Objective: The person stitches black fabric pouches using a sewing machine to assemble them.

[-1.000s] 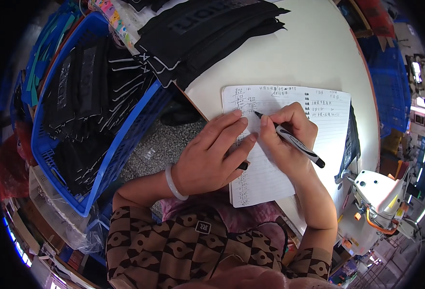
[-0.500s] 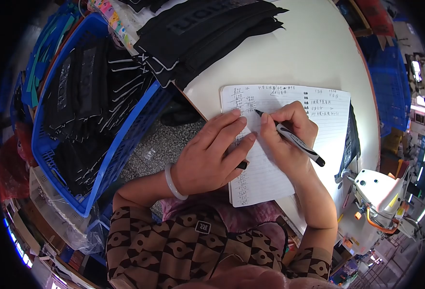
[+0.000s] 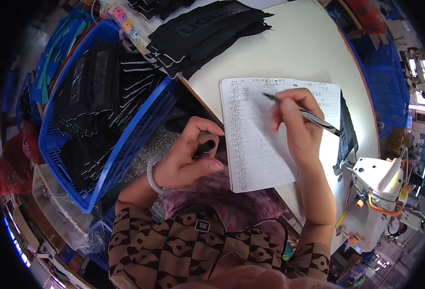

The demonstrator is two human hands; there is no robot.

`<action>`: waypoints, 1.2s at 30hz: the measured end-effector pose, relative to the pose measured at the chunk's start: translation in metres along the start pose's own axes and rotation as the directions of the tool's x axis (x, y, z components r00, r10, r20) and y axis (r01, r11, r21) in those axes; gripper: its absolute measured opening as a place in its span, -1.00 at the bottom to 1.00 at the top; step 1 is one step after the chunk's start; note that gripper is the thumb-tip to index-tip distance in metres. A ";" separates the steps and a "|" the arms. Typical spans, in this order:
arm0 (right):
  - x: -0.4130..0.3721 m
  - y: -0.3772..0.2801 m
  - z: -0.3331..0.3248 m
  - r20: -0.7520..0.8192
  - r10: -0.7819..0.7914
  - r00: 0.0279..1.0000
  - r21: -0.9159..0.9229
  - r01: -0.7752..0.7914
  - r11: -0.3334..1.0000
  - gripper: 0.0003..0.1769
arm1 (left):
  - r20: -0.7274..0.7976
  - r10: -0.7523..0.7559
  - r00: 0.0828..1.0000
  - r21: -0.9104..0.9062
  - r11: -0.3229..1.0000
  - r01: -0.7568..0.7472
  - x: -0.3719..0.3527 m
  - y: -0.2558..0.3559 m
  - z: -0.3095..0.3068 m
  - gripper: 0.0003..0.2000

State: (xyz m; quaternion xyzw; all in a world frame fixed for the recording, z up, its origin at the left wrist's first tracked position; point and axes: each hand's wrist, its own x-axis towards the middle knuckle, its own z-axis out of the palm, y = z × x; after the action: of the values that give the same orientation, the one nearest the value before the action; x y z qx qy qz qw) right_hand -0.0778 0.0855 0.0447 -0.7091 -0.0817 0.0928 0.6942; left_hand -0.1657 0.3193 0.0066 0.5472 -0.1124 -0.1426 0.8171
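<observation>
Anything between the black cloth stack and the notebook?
Head view: only bare white tabletop between the black cloth stack and the notebook.

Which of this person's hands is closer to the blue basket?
The left. The left hand is between the blue basket and the notebook, touching neither; the right hand, holding a pen, is farther off, over the notebook.

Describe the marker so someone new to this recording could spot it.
On the white table lies an open, lined notebook. Over its pages, the right hand holds the marker, dark tip toward the picture's upper left. Unlike the short dark cylinder in the left hand, it is long, slim, grey and black.
</observation>
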 end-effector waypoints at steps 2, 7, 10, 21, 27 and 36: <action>-0.018 -0.013 -0.003 0.050 0.107 0.993 0.200 -0.115 0.973 -0.91 | 0.017 -0.001 1.000 -0.048 0.999 0.002 -0.006 -0.008 0.007 -0.79; -0.071 -0.029 -0.006 0.202 0.087 0.976 0.141 -0.117 0.983 -0.90 | 0.169 -0.013 0.986 0.002 1.000 0.013 -0.006 -0.011 0.021 -0.85; -0.090 -0.029 -0.012 0.236 0.105 0.966 0.047 -0.119 0.992 -0.85 | 0.247 0.001 0.969 0.146 0.989 -0.038 -0.005 -0.010 0.029 -0.84; -0.135 -0.026 -0.036 0.232 -0.149 0.961 -0.126 0.181 0.975 -0.81 | 0.205 -0.014 0.979 0.313 0.948 -0.053 -0.015 -0.010 0.064 -0.74; -0.149 -0.023 -0.033 0.359 -0.118 0.926 -0.229 0.210 0.951 -0.80 | 0.326 0.050 0.944 0.361 0.916 -0.173 -0.014 -0.012 0.086 -0.72; -0.172 -0.029 -0.056 0.119 -0.017 0.993 -0.174 0.037 0.984 -0.82 | 0.295 -0.001 0.955 0.553 0.816 -0.170 -0.010 0.001 0.092 -0.74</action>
State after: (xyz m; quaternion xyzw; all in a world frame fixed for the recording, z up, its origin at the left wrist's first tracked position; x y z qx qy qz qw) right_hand -0.2308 -0.0098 0.0775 -0.7599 -0.1396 0.1170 0.6240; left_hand -0.2064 0.2446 0.0420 0.7354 -0.2896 -0.1418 0.5960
